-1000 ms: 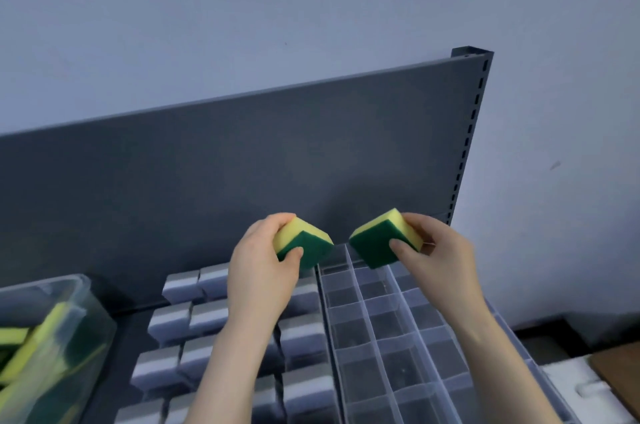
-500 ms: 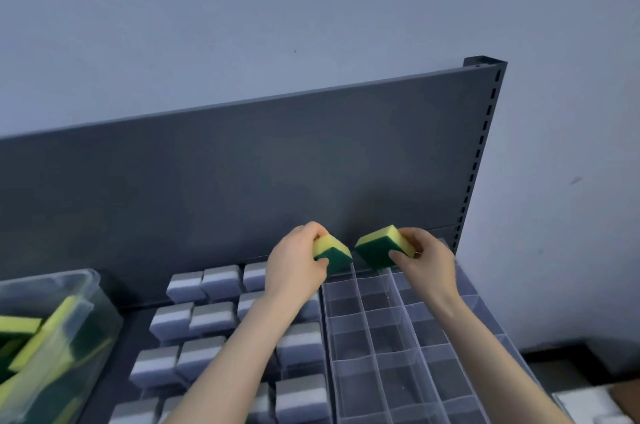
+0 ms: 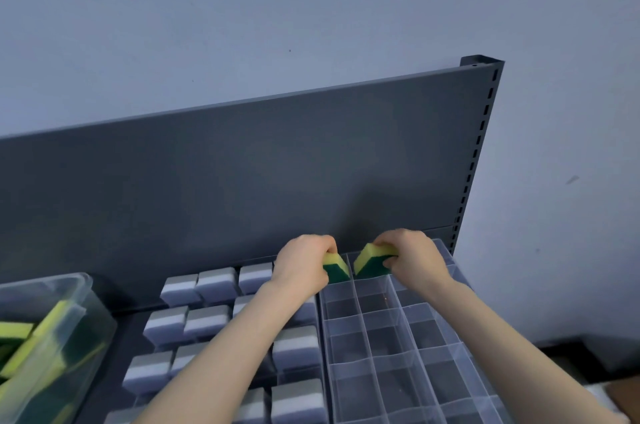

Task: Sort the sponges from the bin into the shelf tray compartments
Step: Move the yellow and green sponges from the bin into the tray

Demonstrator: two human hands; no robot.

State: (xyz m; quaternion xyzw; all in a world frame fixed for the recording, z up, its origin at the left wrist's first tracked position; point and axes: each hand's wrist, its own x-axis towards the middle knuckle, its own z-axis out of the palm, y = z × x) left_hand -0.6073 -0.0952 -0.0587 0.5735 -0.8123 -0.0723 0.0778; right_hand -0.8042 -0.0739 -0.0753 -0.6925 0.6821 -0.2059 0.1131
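My left hand (image 3: 303,264) grips a yellow-and-green sponge (image 3: 336,269) at the back row of the clear shelf tray (image 3: 381,351). My right hand (image 3: 414,259) grips a second yellow-and-green sponge (image 3: 372,262) just to the right, one divider apart. Both sponges are tilted and partly sunk into the rearmost compartments, against the dark shelf back panel (image 3: 242,181). The clear bin (image 3: 52,347) at the lower left holds several more yellow-and-green sponges.
Several grey-and-white sponges (image 3: 298,344) stand in the tray section left of the clear one. Most clear compartments nearer me hold nothing. A slotted shelf upright (image 3: 479,146) rises at the right, and a pale wall is behind.
Both hands have moved away from me and down, carrying the sponges from above the tray into its rearmost row. The camera has tilted slightly.
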